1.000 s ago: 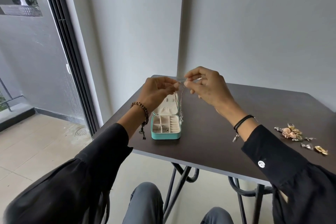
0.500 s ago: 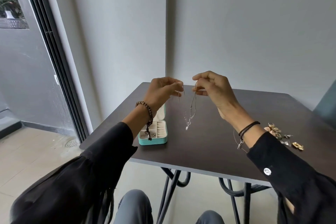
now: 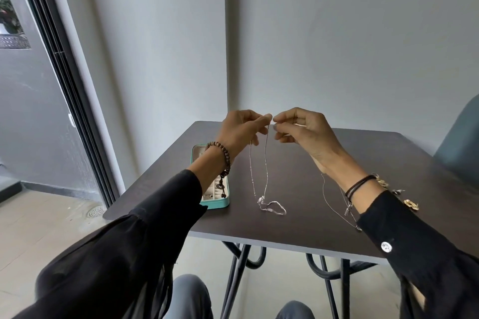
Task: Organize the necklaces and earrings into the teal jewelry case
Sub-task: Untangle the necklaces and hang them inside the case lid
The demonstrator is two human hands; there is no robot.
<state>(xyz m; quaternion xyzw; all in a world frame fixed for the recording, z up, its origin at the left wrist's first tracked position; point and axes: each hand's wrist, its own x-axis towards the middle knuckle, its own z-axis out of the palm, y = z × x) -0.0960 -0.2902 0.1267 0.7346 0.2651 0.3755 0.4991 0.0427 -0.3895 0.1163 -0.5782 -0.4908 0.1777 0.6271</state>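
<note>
Here, left hand [image 3: 241,132] and right hand [image 3: 305,132] pinching silver necklace [image 3: 266,176], loop touching table [image 3: 298,228], teal jewelry case [image 3: 219,203] nearby.

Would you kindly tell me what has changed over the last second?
The necklace, held short beside the teal case before, now hangs long from left hand and right hand, its end pooled on the table. Both still pinch it; case and earrings unmoved.

Silver chain necklace [image 3: 266,171]: hanging mid-frame, lower end pooled on tabletop [image 3: 305,217]. Teal jewelry case [image 3: 218,203]: open, left of it. Earrings [image 3: 410,204]: right edge.
</note>
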